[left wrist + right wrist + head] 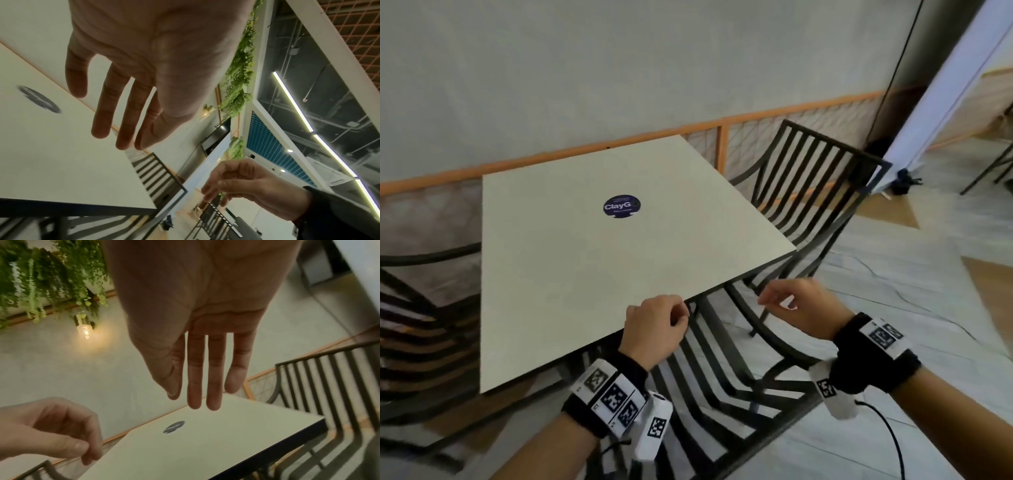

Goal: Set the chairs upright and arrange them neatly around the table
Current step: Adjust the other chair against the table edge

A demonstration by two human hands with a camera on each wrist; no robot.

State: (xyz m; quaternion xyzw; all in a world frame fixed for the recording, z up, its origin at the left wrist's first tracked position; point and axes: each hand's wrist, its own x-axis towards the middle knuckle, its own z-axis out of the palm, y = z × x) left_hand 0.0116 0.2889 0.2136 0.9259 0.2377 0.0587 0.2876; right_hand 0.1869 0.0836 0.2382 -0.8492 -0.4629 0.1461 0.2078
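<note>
A square off-white table (558, 294) bears a round dark sticker (621, 206). Three black slatted metal chairs stand around it. One chair (812, 185) is upright at the right side, and another (417, 308) sits at the left. The near chair (722, 380) stands just below my hands, its seat under the table edge. My left hand (674, 318) hovers over the table's near edge, fingers loosely curled, holding nothing. My right hand (774, 301) hangs beside the table's near right corner, also empty. In the wrist views the left hand (115, 113) and right hand (205, 378) show relaxed fingers.
An orange-framed mesh railing (722, 140) runs along the grey wall behind the table. A white pillar (945, 102) rises at the right, with dark gear at its foot. Legs of another chair (986, 171) show at far right. Cables lie on the pale floor (893, 274).
</note>
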